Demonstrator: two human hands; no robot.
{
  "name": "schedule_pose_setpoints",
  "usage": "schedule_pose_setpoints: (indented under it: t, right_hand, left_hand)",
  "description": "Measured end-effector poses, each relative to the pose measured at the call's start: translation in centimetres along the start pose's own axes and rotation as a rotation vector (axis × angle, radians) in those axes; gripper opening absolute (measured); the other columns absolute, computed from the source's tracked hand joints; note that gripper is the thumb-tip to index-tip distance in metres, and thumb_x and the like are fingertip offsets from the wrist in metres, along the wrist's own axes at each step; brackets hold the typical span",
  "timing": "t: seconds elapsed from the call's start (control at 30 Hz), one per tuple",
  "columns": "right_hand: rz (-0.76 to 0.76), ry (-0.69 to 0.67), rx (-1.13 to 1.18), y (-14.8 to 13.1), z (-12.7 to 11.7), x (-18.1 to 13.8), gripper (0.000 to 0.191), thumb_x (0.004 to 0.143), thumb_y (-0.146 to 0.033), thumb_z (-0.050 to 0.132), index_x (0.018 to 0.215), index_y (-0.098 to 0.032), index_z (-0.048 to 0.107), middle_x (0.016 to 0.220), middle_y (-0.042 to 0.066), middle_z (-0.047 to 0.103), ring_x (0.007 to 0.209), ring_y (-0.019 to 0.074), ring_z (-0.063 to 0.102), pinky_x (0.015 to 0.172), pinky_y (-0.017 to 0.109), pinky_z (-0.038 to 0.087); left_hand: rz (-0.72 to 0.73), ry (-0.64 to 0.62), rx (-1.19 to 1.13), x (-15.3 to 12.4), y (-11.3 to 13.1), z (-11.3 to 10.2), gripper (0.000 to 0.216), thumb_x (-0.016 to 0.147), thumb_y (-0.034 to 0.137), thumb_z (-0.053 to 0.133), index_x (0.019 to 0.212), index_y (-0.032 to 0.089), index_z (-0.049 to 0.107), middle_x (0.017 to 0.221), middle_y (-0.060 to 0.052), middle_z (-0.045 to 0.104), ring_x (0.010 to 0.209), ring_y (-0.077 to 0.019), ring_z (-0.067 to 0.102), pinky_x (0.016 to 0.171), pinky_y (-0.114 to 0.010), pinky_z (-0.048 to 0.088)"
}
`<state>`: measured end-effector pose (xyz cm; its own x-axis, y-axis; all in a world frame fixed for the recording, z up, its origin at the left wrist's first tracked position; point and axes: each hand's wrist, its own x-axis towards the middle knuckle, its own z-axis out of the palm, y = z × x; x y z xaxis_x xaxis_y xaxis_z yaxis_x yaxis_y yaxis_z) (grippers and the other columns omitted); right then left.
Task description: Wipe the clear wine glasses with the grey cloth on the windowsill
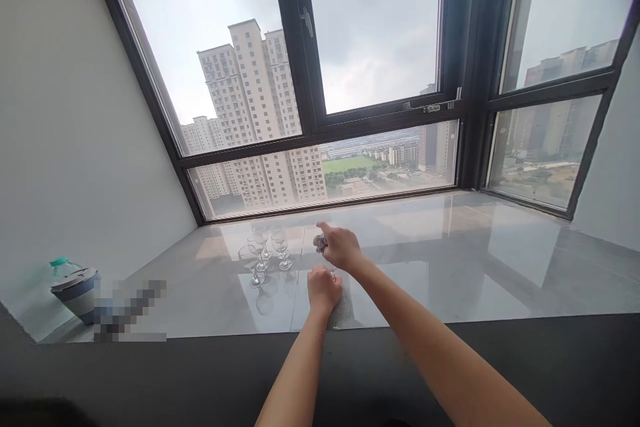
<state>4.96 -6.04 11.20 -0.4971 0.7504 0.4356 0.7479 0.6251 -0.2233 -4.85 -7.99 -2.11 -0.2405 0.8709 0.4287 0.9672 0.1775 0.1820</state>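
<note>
Counter (450,260) of pale stone below a window. Our left hand (324,290) curls shut on a grey cloth (345,313) near the edge; our right hand (340,248) pinches a small grey wad (319,241). Wine glasses (265,250) stand grouped just left; we judge wiping partway done.

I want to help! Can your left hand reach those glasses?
Probably yes. The glasses stand just left of the left hand, with only bare sill between, though that hand seems to grip a cloth.
</note>
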Motion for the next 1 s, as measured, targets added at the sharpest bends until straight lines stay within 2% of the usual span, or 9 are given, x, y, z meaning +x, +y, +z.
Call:
schedule_pose_setpoints:
  t: [0.33, 0.47, 0.6, 0.67, 0.73, 0.8, 0.87, 0.93, 1.0]
  right_hand:
    - [-0.014, -0.051, -0.051, 0.1, -0.4, 0.1, 0.078, 0.081, -0.017, 0.052, 0.153, -0.016, 0.023, 0.099, 0.009, 0.072, 0.088, 0.0237, 0.065, 0.066, 0.029, 0.039]
    - [-0.034, -0.045, -0.041, 0.2, -0.6, 0.3, 0.078, 0.08, -0.019, 0.052, 0.153, -0.015, 0.025, 0.096, 0.009, 0.072, 0.086, 0.0241, 0.065, 0.066, 0.029, 0.039]
    - [-0.025, 0.008, 0.017, 0.4, 0.1, 0.4, 0.076, 0.076, -0.017, 0.055, 0.149, -0.016, 0.034, 0.093, 0.008, 0.072, 0.083, 0.0235, 0.065, 0.067, 0.029, 0.039]
    - [-0.002, 0.078, 0.135, 0.7, 0.8, 0.2, 0.07, 0.074, -0.016, 0.056, 0.143, -0.018, 0.043, 0.09, 0.006, 0.072, 0.082, 0.0222, 0.065, 0.068, 0.028, 0.04]
    - [0.052, 0.199, 0.35, 1.3, 1.5, -0.1, 0.059, 0.075, -0.016, 0.056, 0.133, -0.02, 0.052, 0.084, 0.003, 0.071, 0.078, 0.0197, 0.065, 0.068, 0.027, 0.042]
    - [0.163, 0.379, 0.625, 2.2, 1.9, -0.2, 0.049, 0.077, -0.021, 0.057, 0.125, -0.019, 0.055, 0.08, 0.001, 0.07, 0.073, 0.0176, 0.064, 0.068, 0.026, 0.045]
    - [0.304, 0.596, 0.842, 3.3, 1.8, -0.2, 0.049, 0.078, -0.029, 0.059, 0.125, -0.019, 0.052, 0.081, 0.001, 0.069, 0.073, 0.0174, 0.064, 0.067, 0.027, 0.047]
    - [0.414, 0.775, 0.9, 4.5, 1.5, -0.1, 0.054, 0.078, -0.034, 0.061, 0.128, -0.019, 0.048, 0.082, 0.001, 0.069, 0.074, 0.0183, 0.064, 0.068, 0.028, 0.048]
    - [0.459, 0.828, 0.83, 5.5, 1.5, -0.2, 0.056, 0.078, -0.036, 0.061, 0.13, -0.019, 0.047, 0.083, 0.001, 0.068, 0.074, 0.0187, 0.064, 0.07, 0.029, 0.047]
  left_hand:
    - [0.004, 0.007, 0.001, 0.0, -0.1, 0.1, 0.026, 0.086, 0.026, 0.049, 0.075, 0.015, 0.07, 0.085, -0.011, 0.065, 0.09, -0.0239, 0.059, 0.081, -0.034, 0.039]
    - [0.006, -0.019, 0.006, 0.0, 0.0, -0.1, 0.027, 0.086, 0.026, 0.049, 0.075, 0.015, 0.07, 0.089, -0.012, 0.066, 0.094, -0.0247, 0.059, 0.083, -0.034, 0.039]
    - [-0.008, -0.033, -0.002, 0.0, 0.2, -0.4, 0.027, 0.087, 0.026, 0.048, 0.074, 0.015, 0.07, 0.088, -0.013, 0.066, 0.094, -0.0248, 0.059, 0.084, -0.035, 0.039]
    - [-0.021, -0.028, -0.015, 0.0, 0.2, -0.4, 0.026, 0.086, 0.025, 0.049, 0.076, 0.014, 0.07, 0.089, -0.013, 0.067, 0.094, -0.0245, 0.059, 0.084, -0.034, 0.039]
    - [-0.016, -0.014, -0.031, 0.0, 0.1, -0.3, 0.023, 0.085, 0.024, 0.05, 0.077, 0.014, 0.07, 0.089, -0.012, 0.067, 0.094, -0.0242, 0.059, 0.083, -0.034, 0.039]
    - [0.006, -0.002, -0.047, 0.0, 0.0, 0.0, 0.021, 0.084, 0.023, 0.051, 0.077, 0.015, 0.069, 0.088, -0.011, 0.066, 0.093, -0.0237, 0.059, 0.082, -0.033, 0.039]
    - [0.039, 0.009, -0.071, 0.1, -0.2, 0.2, 0.02, 0.084, 0.022, 0.051, 0.078, 0.015, 0.069, 0.087, -0.011, 0.066, 0.092, -0.023, 0.059, 0.082, -0.032, 0.039]
    - [0.069, 0.02, -0.096, 0.1, -0.3, 0.4, 0.021, 0.087, 0.023, 0.05, 0.08, 0.016, 0.069, 0.087, -0.01, 0.066, 0.091, -0.0223, 0.059, 0.081, -0.031, 0.04]
    - [0.088, 0.03, -0.117, 0.1, -0.4, 0.4, 0.023, 0.09, 0.026, 0.05, 0.08, 0.017, 0.069, 0.087, -0.01, 0.066, 0.091, -0.0222, 0.059, 0.081, -0.031, 0.04]
